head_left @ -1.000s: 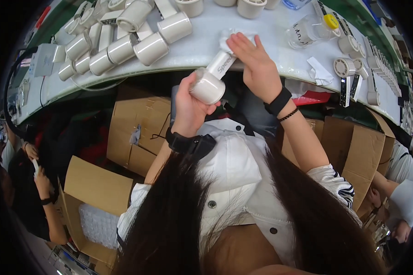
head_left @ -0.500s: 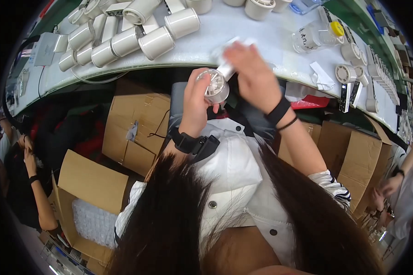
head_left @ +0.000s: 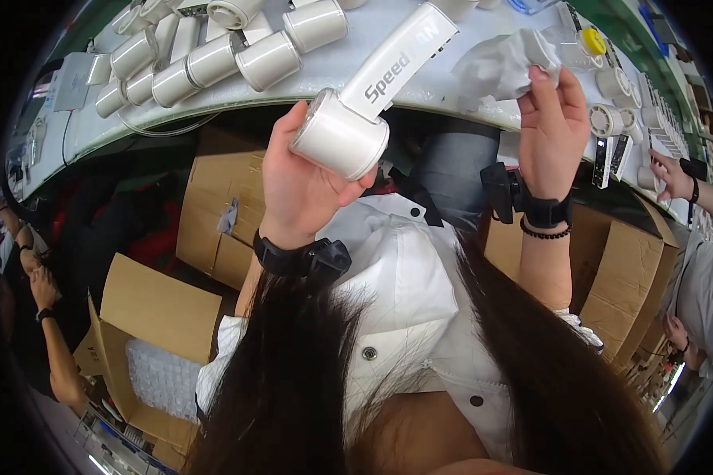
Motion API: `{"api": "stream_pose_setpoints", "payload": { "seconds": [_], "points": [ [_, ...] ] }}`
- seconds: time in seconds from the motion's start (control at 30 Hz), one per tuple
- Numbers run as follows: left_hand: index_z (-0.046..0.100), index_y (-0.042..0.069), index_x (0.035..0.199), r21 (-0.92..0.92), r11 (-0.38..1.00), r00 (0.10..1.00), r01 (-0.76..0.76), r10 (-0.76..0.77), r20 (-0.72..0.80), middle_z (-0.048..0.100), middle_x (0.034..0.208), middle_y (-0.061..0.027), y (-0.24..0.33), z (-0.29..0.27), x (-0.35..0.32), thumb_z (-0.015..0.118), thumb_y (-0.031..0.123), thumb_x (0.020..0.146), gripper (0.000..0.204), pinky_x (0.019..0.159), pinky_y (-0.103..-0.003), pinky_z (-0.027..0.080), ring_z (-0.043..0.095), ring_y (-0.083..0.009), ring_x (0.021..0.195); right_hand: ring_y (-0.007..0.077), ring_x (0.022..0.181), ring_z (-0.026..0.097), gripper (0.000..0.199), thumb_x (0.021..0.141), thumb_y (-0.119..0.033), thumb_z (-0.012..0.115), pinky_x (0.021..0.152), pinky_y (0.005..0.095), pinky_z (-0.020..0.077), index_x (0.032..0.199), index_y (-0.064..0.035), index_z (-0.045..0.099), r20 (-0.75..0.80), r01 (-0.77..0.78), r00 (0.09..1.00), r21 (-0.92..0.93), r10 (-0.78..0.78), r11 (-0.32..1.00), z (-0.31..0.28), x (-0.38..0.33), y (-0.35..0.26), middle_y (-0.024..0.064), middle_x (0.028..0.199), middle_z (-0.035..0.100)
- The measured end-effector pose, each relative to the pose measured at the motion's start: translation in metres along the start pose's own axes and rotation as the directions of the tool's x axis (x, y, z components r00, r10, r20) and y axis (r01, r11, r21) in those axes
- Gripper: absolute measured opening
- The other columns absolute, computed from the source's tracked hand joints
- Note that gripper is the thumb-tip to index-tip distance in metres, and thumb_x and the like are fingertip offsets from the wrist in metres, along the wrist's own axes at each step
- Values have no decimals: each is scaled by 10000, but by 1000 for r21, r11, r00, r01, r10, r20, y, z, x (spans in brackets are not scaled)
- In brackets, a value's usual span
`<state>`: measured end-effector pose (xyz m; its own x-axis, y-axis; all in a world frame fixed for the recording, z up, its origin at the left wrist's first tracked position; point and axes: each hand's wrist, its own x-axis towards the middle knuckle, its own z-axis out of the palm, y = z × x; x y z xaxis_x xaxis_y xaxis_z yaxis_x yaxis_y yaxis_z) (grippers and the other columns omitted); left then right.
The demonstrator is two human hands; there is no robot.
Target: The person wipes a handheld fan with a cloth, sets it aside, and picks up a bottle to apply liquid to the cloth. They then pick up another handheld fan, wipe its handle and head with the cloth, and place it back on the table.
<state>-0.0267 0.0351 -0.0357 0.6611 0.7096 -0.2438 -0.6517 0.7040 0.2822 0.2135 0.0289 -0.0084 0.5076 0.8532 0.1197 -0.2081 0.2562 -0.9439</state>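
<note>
My left hand (head_left: 289, 194) is closed around a white handheld fan (head_left: 345, 141), gripping its wide round head just in front of the table's near edge. The fan's flat handle slants up and to the right, its lettered side showing, and overlaps the tabletop in view. To the right, my right hand (head_left: 556, 131) pinches a crumpled white cloth (head_left: 503, 67) between thumb and fingers. The cloth hangs out to the left of the fingers, above the table edge and apart from the fan.
White fans (head_left: 214, 59) lie in rows on the white table (head_left: 420, 96) at the far left. More fans (head_left: 607, 120) and a yellow-capped bottle (head_left: 592, 42) stand right. Open cardboard boxes (head_left: 162, 297) flank me below. A co-worker's hand (head_left: 672, 174) reaches in at the right.
The fan has turned from its clear, bladed end to its white side, with its handle now angled up. My right hand has moved right, away from the fan, with the cloth.
</note>
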Motion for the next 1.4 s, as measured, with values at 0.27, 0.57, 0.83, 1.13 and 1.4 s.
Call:
{"api": "stream_pose_setpoints", "payload": {
  "seconds": [0.27,0.57,0.83,1.13,1.4],
  "points": [
    [467,0,1196,-25,999,998,27,-25,49,606,934,-180,4,1,-3,293,453,901,568,379,-278,407,606,-269,624,251,986,565,303,678,72,616,934,366,384,946,-64,658,741,818,538,-341,-402,464,39,-24,-1,68,956,657],
    [479,43,1151,114,991,996,-76,81,-44,602,891,-149,25,3,-31,405,395,889,445,384,-273,423,612,-261,627,301,1064,542,361,669,113,553,1024,441,302,972,-53,658,787,852,514,-423,-341,309,56,-24,9,72,1002,655],
    [536,24,1085,956,-284,187,-72,938,293,562,911,-87,184,2,-77,588,230,844,321,575,-240,453,559,-151,725,245,1024,566,286,749,119,448,928,319,393,963,36,618,405,468,873,-530,-274,707,-5,-14,1,151,1031,623],
    [498,43,1200,765,-130,66,631,991,114,557,1056,-178,379,-150,-72,615,350,800,518,805,-416,451,549,-279,971,211,972,579,260,775,112,443,885,276,410,957,40,614,268,203,962,-600,-45,774,-38,-51,11,139,1017,627],
    [527,118,1195,450,-490,115,746,761,638,568,1109,-235,362,-127,-24,539,480,802,534,826,-525,428,532,-419,1024,184,1008,555,241,846,64,458,853,261,425,1040,34,598,23,-43,998,-432,58,901,-60,-45,17,126,1083,600]
  ]
}}
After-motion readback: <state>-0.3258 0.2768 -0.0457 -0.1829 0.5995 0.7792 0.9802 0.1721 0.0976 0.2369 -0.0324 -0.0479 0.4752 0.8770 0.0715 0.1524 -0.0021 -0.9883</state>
